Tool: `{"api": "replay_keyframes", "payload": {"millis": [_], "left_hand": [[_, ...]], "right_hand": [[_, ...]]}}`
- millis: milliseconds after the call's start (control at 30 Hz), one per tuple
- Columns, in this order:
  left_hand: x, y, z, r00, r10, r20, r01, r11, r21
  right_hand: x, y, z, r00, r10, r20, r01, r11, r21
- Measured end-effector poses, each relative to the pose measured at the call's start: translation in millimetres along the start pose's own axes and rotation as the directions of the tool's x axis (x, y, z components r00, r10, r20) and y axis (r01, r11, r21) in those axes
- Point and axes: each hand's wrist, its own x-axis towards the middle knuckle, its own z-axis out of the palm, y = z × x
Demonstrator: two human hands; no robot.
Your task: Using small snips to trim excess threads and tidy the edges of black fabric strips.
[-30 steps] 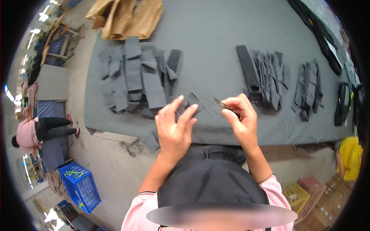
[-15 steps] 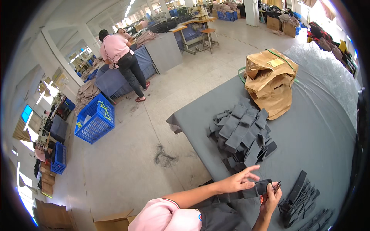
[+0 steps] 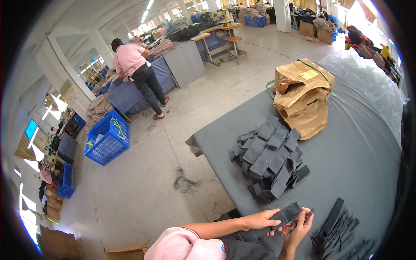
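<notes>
My left hand (image 3: pixel 261 220) is closed on the near end of a dark grey fabric piece (image 3: pixel 289 212), thumb on top. Close beside it, my right hand (image 3: pixel 300 226) is curled around small scissors with red handles (image 3: pixel 285 230); their dark tip shows past the fingers. How far the right fingers also touch the fabric is hidden. Just beyond my hands lies a heap of similar dark grey folded fabric pieces (image 3: pixel 271 158). To the right of my right hand is a looser pile of narrow dark strips (image 3: pixel 336 229).
The grey-covered table (image 3: pixel 355 169) carries a crumpled brown paper bag (image 3: pixel 303 97) at its far side. Clear plastic sheeting (image 3: pixel 368 73) is beyond. A blue crate (image 3: pixel 108 141) stands on the floor at left, near a person in pink (image 3: pixel 130 58) leaning over another table.
My left hand has gone from spread fingers over the fabric to gripping it. The fabric piece is now tilted up, and my right hand has shifted slightly left and down with the scissors.
</notes>
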Motion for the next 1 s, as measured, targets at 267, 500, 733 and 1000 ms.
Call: {"api": "replay_keyframes", "payload": {"millis": [267, 500, 733, 1000], "left_hand": [[17, 4, 7, 0.992, 0.02, -0.122, -0.015, 0.999, 0.039], [27, 2, 4, 0.994, -0.001, -0.109, -0.001, 1.0, -0.011], [34, -5, -7, 0.996, -0.008, -0.088, -0.007, 0.985, -0.171], [35, -6, -14, 0.999, 0.02, -0.048, -0.03, 0.978, -0.208]], "right_hand": [[5, 24, -20, 0.911, -0.342, 0.232, 0.411, 0.798, -0.44], [13, 28, -19, 0.973, -0.17, 0.153, 0.216, 0.904, -0.369], [21, 22, -19, 0.974, -0.122, 0.189, 0.179, 0.93, -0.323], [27, 31, -26, 0.977, -0.074, 0.199, 0.127, 0.955, -0.268]]}}
